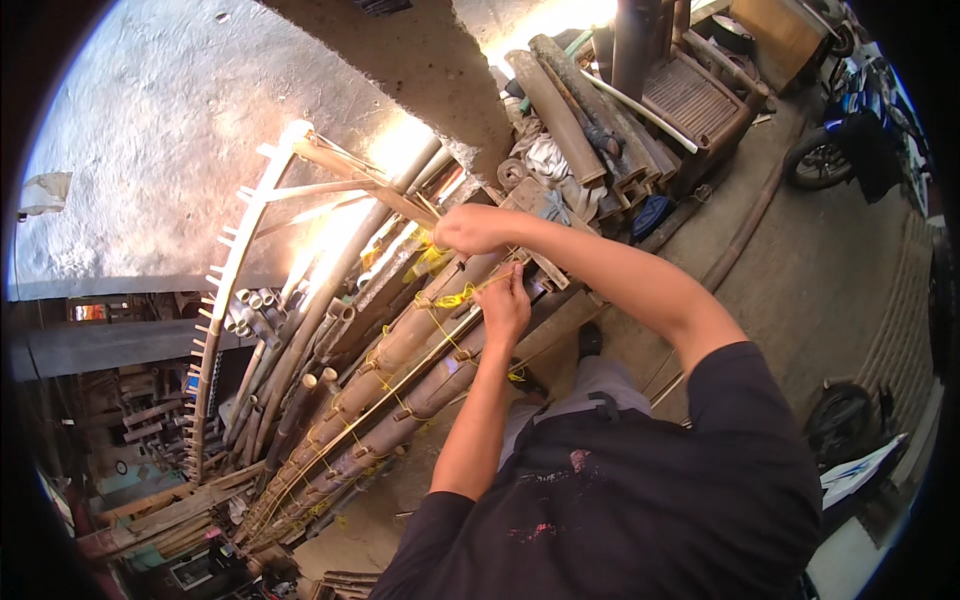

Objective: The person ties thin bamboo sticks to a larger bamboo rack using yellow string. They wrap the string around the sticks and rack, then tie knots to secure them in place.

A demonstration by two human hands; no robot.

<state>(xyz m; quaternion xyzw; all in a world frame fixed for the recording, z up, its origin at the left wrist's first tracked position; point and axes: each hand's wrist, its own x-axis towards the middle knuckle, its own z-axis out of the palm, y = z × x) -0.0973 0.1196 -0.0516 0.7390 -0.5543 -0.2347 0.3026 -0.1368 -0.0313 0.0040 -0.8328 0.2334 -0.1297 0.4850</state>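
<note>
Two thick brown bamboo poles (395, 345) run side by side from lower left toward my hands, with yellow cord (455, 298) tied round them at intervals. A thin pale strip (385, 393) lies lengthwise between them. My left hand (505, 302) is closed at the near side of the poles' upper end, fingers pinching the yellow cord. Just beyond it, my right hand (468, 230) makes a fist over the same end. A small dark tip shows below that fist and a thin stick end above it; what it grips is mostly hidden.
A curved wooden frame with pegs (228, 250) leans at the left wall. Bamboo tubes (255, 310) are stacked behind the poles. More thick bamboo (560, 115) and a slatted bamboo seat (695, 100) stand at the far right. A motorbike (850, 140) is parked beyond.
</note>
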